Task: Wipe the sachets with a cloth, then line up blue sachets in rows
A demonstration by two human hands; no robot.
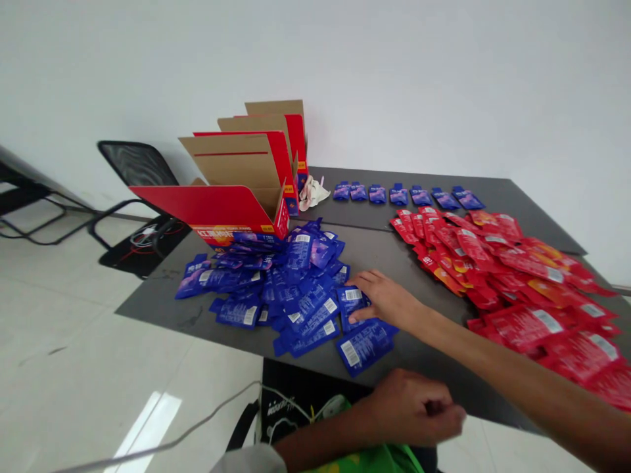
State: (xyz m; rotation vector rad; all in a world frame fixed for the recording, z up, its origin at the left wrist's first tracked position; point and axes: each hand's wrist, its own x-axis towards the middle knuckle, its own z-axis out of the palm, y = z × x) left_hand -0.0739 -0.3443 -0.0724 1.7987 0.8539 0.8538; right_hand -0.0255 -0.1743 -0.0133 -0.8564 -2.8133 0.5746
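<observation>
My right hand point(377, 299) reaches over the dark table to the right edge of a heap of blue pouches point(300, 289). Its thumb and fingers close on the sides of a blue pouch point(351, 303) with a white barcode label. Just below that hand, another blue pouch point(365, 347) lies flat near the table's front edge. My left hand point(419, 407) is curled in front of the table edge, over my lap, and nothing shows in its fingers. A large pile of red pouches point(493, 263) covers the table's right side.
Open red cartons point(236, 213) stand in a row at the back left, flaps raised. Beside them lies a crumpled whitish wrapper point(313, 192). Several blue pouches point(398, 194) form a row at the back. A black chair point(138, 164) stands left; a cable point(211, 414) crosses in front.
</observation>
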